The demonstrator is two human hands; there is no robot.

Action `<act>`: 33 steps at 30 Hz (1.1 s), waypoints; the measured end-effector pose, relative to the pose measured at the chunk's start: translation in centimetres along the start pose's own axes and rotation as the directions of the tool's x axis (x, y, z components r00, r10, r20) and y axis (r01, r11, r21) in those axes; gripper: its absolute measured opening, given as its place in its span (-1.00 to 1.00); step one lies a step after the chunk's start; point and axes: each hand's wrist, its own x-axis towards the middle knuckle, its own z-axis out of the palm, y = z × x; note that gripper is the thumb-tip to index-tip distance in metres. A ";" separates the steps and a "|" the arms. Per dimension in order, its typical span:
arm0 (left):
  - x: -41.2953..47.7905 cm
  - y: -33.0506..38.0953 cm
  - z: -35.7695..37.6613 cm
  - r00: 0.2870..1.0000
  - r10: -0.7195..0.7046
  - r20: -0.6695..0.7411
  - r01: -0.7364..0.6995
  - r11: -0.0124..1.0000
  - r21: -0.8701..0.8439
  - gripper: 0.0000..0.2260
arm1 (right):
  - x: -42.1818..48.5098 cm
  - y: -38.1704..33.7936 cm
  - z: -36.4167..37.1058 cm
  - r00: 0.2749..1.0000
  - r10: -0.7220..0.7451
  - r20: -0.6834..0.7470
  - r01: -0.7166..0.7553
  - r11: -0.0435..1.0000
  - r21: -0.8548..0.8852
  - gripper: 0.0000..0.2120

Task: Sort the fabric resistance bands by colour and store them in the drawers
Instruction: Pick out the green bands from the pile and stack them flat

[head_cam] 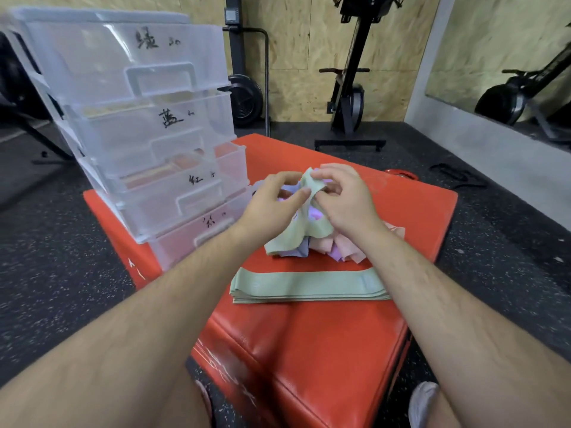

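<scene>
Trainer: Where are we in the sort?

Helper: Pulling out the greens, I'd say. Both hands are over the mixed pile point(340, 245) of pink and purple bands on the red padded box point(309, 350). The left hand point(272, 202) pinches an upper edge of a pale green band point(287, 242) between thumb and fingers. The right hand point(343, 202) pinches the same band just beside it. The band's lower end trails onto the pile.

Trainer: And the greens already picked?

Helper: A flat stack of green bands point(309, 287) lies nearer the person, just in front of the pile.

Trainer: Any green in the drawers?

Helper: None that I can see through the plastic. The clear drawer unit point(139, 118) stands on the box's left side, each drawer with a handwritten label.

Trainer: Next move?

Helper: Probably lift this band clear of the tangle, smooth it flat and lay it squarely on the stack. The stack likely goes in the top drawer point(123, 57), whose label seems to read green.
</scene>
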 end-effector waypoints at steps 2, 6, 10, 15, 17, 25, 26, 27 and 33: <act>-0.2 0.2 0.0 0.997 -0.069 0.034 0.073 0.989 -0.131 -0.76 | -0.5 -0.1 0.6 0.997 0.036 0.071 -0.044 0.993 0.109 -0.52; -0.5 -0.3 -0.6 0.992 -0.122 -0.044 0.108 0.965 -0.239 -0.74 | -0.8 -0.2 1.0 0.976 0.083 0.200 -0.135 0.954 0.266 -0.46; -0.3 -1.4 -1.6 0.985 -0.159 -0.070 0.142 0.968 -0.205 -0.83 | -0.9 0.0 1.5 0.977 0.087 0.195 -0.122 0.977 0.176 -0.56; -0.8 -1.1 -2.4 0.990 -0.121 -0.065 0.110 0.981 -0.162 -0.86 | -0.7 0.9 2.2 0.950 0.083 0.301 -0.079 0.997 -0.026 -0.69; -1.1 -0.9 -2.6 0.996 -0.079 -0.039 0.076 0.993 -0.088 -0.85 | -0.9 1.0 2.7 0.937 0.093 0.336 -0.084 0.996 -0.044 -0.80; -1.1 -0.2 -4.6 0.987 0.006 -0.163 -0.020 0.996 -0.087 -0.86 | -0.7 -0.4 2.6 0.932 -0.025 0.361 0.038 0.999 -0.028 -0.89; -1.1 -0.2 -5.0 0.982 0.000 -0.188 -0.026 0.990 -0.136 -0.85 | -0.7 -0.4 2.3 0.923 -0.035 0.384 0.072 0.994 -0.083 -0.90; -1.0 -0.2 -5.4 0.978 -0.013 -0.210 -0.027 0.982 -0.189 -0.85 | -0.6 -0.2 1.9 0.915 -0.037 0.402 0.098 0.987 -0.131 -0.90; -1.1 -0.5 -7.7 0.956 -0.149 -0.254 0.018 0.889 -0.457 -0.86 | -0.5 1.3 -1.4 0.886 0.102 0.452 0.113 0.898 -0.426 -0.88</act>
